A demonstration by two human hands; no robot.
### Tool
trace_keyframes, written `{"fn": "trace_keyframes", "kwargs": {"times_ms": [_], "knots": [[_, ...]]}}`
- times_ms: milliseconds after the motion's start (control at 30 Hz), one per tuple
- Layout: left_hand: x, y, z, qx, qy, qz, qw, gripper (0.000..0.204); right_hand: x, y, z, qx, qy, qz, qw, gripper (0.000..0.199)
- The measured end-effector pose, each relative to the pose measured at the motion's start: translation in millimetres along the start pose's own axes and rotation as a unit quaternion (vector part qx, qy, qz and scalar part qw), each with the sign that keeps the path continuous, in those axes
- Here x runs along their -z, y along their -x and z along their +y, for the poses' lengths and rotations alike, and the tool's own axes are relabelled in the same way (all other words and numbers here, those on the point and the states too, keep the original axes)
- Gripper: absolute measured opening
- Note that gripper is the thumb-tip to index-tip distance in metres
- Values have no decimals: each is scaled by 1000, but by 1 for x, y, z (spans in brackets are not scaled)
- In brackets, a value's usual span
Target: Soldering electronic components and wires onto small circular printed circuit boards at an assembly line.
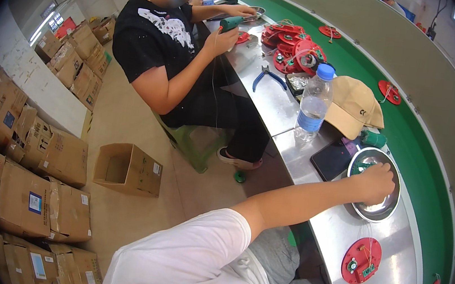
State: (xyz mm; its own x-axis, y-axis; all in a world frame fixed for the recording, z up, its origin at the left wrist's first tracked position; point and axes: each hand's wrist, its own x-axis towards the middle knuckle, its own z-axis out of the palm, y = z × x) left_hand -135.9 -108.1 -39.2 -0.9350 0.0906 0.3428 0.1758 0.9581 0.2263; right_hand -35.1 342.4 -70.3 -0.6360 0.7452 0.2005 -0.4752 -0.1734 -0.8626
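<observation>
My left hand [375, 184] reaches into a shiny metal bowl [394, 211] on the bench. Its fingers are curled down, and the fingertips are hidden, so what they hold cannot be made out. Small green pieces [362, 166] lie in the bowl beside my knuckles. Just nearer to me on the metal bench is a round red disc [361, 260] with thin wires and a small green circuit board on it. My right hand is out of the picture.
Beyond the bowl are a dark phone [332, 159], a water bottle [314, 104], a tan cap [352, 103], blue-handled pliers [269, 78] and piled red discs [291, 43]. A green conveyor [411, 122] runs alongside. A co-worker [162, 49] holds a green power tool. Cardboard boxes [25, 196] line the left.
</observation>
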Motion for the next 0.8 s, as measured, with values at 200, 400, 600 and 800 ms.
{"fn": "trace_keyframes", "kwargs": {"times_ms": [200,400,600,800], "knots": [[15,-9,-1,-27,198,139,970,9,4,4,3,-7,-13,-18,1000,40],[23,-8,2,-64,280,203,936,7,-1,10,2,-39,-120,-109,986,40],[28,-7,4,-26,251,219,943,6,2,15,-7,71,-8,-80,994,39],[20,-9,0,36,244,198,949,7,4,10,-4,140,-9,-78,987,40]]}}
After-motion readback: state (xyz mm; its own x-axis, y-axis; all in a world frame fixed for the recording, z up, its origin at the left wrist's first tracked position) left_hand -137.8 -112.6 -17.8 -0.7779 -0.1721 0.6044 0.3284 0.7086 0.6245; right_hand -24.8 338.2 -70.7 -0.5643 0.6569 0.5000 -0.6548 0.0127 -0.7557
